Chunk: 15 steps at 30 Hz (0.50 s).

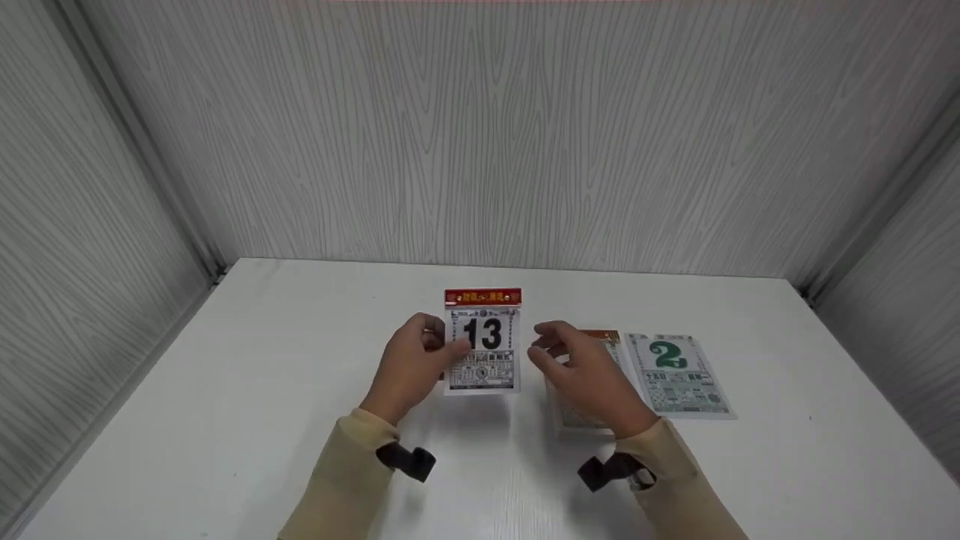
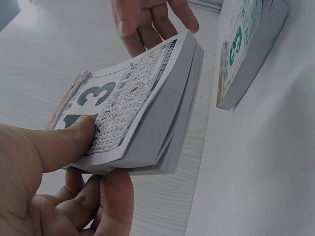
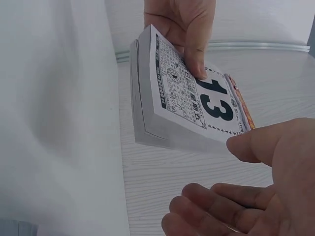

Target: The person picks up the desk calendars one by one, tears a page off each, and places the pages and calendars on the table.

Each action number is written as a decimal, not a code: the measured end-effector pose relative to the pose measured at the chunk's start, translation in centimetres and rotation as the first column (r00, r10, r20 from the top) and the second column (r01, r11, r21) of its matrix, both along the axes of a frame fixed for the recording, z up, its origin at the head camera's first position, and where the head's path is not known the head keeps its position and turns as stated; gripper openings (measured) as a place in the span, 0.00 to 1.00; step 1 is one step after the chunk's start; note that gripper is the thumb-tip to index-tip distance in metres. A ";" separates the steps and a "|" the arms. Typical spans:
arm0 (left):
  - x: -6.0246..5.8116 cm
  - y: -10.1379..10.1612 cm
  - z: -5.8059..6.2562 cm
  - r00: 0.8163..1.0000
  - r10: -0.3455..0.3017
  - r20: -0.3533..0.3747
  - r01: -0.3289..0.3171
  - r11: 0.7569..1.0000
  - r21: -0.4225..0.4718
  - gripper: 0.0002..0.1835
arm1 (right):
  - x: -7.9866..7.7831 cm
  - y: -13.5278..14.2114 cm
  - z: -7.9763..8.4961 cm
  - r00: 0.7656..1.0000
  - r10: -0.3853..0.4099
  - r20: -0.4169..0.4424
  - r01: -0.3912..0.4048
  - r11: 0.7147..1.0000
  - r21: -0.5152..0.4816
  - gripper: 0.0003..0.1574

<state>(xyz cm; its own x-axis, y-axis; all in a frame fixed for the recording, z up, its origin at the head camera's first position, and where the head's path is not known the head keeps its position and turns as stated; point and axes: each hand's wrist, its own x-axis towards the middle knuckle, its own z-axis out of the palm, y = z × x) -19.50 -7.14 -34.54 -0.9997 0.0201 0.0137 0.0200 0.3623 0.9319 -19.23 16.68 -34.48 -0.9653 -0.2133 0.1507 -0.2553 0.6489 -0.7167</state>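
Observation:
My left hand (image 1: 415,361) grips a thick tear-off calendar (image 1: 484,367) by its left side, thumb on the front page and the other fingers behind. The page shows a black 13 under a red top strip with gold characters. In the left wrist view the calendar's pages (image 2: 170,118) part slightly along the lower edge. My right hand (image 1: 592,375) is just right of the calendar, thumb apart from loosely bent fingers, nothing held. In the right wrist view its thumb (image 3: 251,145) is close to the calendar's edge; whether they touch I cannot tell.
Beneath my right hand, partly hidden, a second calendar block (image 1: 581,420) lies on the white table (image 1: 300,330). A loose page with a green 2 (image 1: 679,375) lies to its right. Grey wood-grain panels (image 1: 480,135) stand behind and at both sides.

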 end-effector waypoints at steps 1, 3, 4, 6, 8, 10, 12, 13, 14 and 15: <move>0.1 0.1 0.0 1.000 -0.005 -0.002 0.005 1.000 0.005 0.21 | 0.0 0.0 0.0 1.000 0.002 0.003 -0.002 1.000 -0.002 0.27; 0.4 0.4 0.1 1.000 -0.015 -0.001 0.015 1.000 0.012 0.21 | -0.1 0.0 -0.1 1.000 0.004 0.008 -0.004 1.000 -0.008 0.26; 0.6 0.5 0.1 1.000 -0.021 0.001 0.021 1.000 0.016 0.21 | -0.1 -0.1 -0.1 1.000 0.000 0.013 0.000 1.000 -0.012 0.26; 0.8 0.9 0.1 0.999 -0.037 0.008 0.037 0.999 0.018 0.21 | -0.1 -0.2 0.0 1.000 -0.014 0.021 0.014 1.000 -0.020 0.25; 0.9 1.2 0.1 0.998 -0.060 0.013 0.060 0.998 0.020 0.21 | -0.1 -0.2 0.0 1.000 -0.020 0.023 0.021 0.999 -0.032 0.25; 0.9 1.4 0.1 0.996 -0.087 0.014 0.087 0.996 0.009 0.21 | 0.0 -0.2 0.0 0.999 -0.023 0.025 0.024 0.999 -0.047 0.24; 0.9 1.6 0.1 0.994 -0.111 0.011 0.111 0.994 -0.015 0.21 | -0.1 -0.2 0.0 0.999 -0.007 0.036 0.010 0.997 -0.073 0.21; 0.9 1.6 0.0 0.993 -0.121 0.010 0.121 0.992 -0.025 0.20 | -0.1 -0.1 -0.1 0.999 0.005 0.047 -0.001 0.996 -0.095 0.19; 0.9 1.6 0.0 0.991 -0.131 0.009 0.131 0.991 -0.032 0.20 | -0.1 0.0 -0.1 0.998 0.019 0.060 -0.012 0.993 -0.118 0.18; 0.9 1.6 0.0 0.990 -0.138 0.007 0.138 0.990 -0.036 0.20 | -0.2 0.1 -0.2 0.997 0.030 0.075 -0.019 0.990 -0.140 0.16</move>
